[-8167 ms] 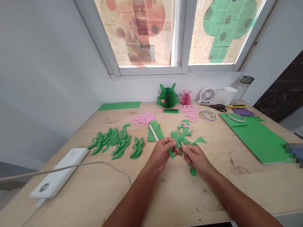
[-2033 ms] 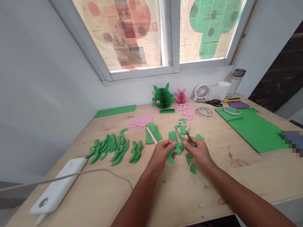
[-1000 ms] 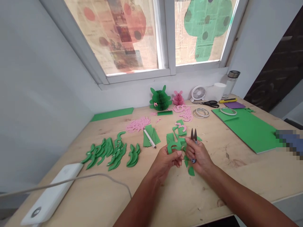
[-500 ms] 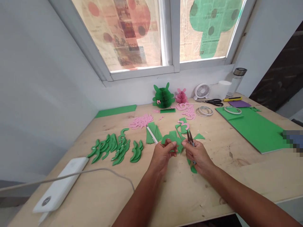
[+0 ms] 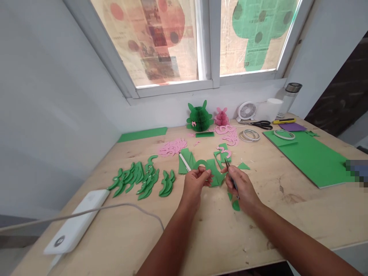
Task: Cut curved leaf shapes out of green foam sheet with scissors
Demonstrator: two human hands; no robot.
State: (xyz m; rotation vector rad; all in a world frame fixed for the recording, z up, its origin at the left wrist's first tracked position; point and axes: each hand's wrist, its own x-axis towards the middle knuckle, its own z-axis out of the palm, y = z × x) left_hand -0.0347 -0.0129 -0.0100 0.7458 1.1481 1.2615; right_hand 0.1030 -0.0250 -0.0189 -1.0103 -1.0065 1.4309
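Observation:
My left hand (image 5: 196,184) pinches a curved green paper piece (image 5: 200,163), whose arched end sticks out above the fingers. In my right hand (image 5: 240,184) is a small pair of scissors (image 5: 227,165), blades pointing away from me and nearly together. Between the hands lie green paper scraps (image 5: 213,174), partly hidden by the fingers. Just beyond the scissors is a pink wavy paper cutout (image 5: 225,150) on green paper. A white pen (image 5: 184,162) rests on folded green paper (image 5: 189,156) beside my left hand. Stacks of green curved cutouts (image 5: 148,184) lie to the left.
Pink cutouts (image 5: 172,147), a green paper figure (image 5: 199,117) and a smaller pink one (image 5: 221,116) are farther back. A white fan (image 5: 246,111), tape rolls (image 5: 249,135) and black-handled scissors (image 5: 263,124) stand right. A white power strip (image 5: 77,222) and cable (image 5: 123,206) are left.
My right hand has turned the scissors, so the blades look narrower and lean left. The green piece in my left hand has shifted slightly left, away from the scraps. The view has moved slightly.

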